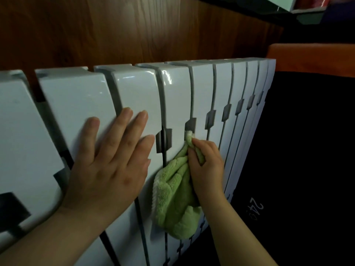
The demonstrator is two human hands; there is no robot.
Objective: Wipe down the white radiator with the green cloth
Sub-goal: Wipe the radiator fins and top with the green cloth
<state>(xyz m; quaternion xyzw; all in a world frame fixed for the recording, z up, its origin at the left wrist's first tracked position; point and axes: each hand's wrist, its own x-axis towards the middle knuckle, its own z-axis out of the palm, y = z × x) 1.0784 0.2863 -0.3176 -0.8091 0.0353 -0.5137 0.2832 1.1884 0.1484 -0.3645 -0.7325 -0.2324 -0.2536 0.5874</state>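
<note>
The white radiator (134, 89) fills the middle of the head view, its ribbed sections running from left to right. My left hand (113, 160) lies flat on its front with fingers straight and spread. My right hand (206, 166) pinches a bunched part of the fluffy green cloth (172, 198). The cloth's tip is pushed into a slot between two sections, just under a grey notch. The rest of the cloth hangs down against the radiator below my right hand.
A brown wood-grain panel (115, 29) rises behind the radiator. To the right stands a dark surface (307, 150) with faint white writing, topped by an orange edge (311, 56). A dark shelf with a white box sits at the upper right.
</note>
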